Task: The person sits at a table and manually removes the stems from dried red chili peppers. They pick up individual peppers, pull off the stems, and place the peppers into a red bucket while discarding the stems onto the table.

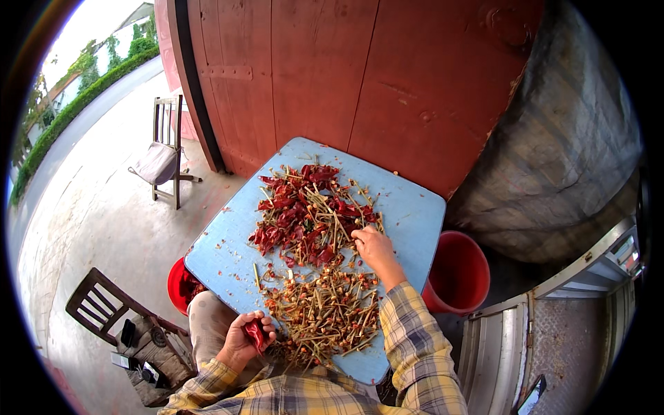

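My left hand point(243, 336), at the table's near left edge, has its fingers curled around a dried red chili pepper point(254, 332). My right hand point(374, 250) reaches to the right side of a heap of dried red chilies point(295, 212) mixed with stems. Its fingers are bent, and whatever may be between the fingertips is hidden. Closer to my body spreads a second heap, made of loose chili stems point(327, 306) with scattered seeds. Both heaps lie on a small blue table point(410, 218).
A red bucket point(179, 285) with chilies stands under the table's left side. Another red bucket point(459, 272) is at the right. A wooden chair point(98, 306) holding small dark items is on the left, with a cushioned chair point(161, 161) beyond. A red wooden door point(332, 78) rises behind the table.
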`<action>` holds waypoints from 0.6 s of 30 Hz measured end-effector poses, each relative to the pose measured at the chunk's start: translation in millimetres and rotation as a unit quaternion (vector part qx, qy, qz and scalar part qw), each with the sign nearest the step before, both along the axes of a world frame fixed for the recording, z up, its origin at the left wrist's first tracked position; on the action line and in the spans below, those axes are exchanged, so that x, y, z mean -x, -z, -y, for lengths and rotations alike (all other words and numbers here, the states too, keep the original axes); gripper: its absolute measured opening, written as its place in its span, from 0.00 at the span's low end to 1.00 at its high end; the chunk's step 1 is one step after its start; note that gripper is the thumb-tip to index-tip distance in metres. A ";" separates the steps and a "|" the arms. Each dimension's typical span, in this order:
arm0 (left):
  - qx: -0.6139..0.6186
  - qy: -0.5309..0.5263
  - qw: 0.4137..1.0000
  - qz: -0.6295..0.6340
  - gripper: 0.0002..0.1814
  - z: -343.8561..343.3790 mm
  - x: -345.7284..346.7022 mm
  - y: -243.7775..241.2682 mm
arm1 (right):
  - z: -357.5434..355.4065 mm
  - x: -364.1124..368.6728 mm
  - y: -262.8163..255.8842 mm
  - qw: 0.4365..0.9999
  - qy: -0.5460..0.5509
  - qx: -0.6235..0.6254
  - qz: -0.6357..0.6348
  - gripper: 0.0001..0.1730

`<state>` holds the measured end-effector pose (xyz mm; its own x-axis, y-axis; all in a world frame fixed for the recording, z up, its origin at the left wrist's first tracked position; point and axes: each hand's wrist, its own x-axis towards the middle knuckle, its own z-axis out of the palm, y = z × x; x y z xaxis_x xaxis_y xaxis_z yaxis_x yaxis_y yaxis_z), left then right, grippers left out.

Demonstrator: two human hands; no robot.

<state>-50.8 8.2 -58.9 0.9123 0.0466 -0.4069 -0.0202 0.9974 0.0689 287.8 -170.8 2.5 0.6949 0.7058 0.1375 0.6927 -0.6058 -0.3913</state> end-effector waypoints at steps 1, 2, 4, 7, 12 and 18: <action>-0.007 0.001 1.000 -0.002 0.07 1.4 -1.5 -1.3 | -3.4 -0.9 0.4 1.000 -0.002 0.020 -0.003 0.14; -0.008 0.004 1.000 0.010 0.07 2.3 -2.6 -2.5 | -5.3 0.1 1.2 1.000 -0.001 0.030 0.002 0.15; -0.005 -0.001 1.000 0.000 0.07 2.9 -4.0 -4.0 | -9.2 0.5 1.7 0.999 -0.001 0.033 0.006 0.13; 0.011 -0.001 1.000 0.005 0.08 2.1 -4.5 -3.3 | -13.3 -1.1 3.5 0.998 -0.008 0.056 0.014 0.10; 0.016 0.002 1.000 0.008 0.08 0.3 -3.2 0.0 | 7.2 -2.8 8.5 0.986 -0.022 -0.139 -0.090 0.06; 0.063 0.003 0.998 0.006 0.09 -0.2 -3.0 2.8 | 69.9 -16.8 -3.4 0.705 0.053 -0.482 -0.518 0.03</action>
<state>-47.8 8.4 -61.7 0.9176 -0.0105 -0.3973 -0.0137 0.9982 -0.0580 304.6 -240.6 5.9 0.8162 0.5686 -0.1024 -0.2966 0.2603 -0.9189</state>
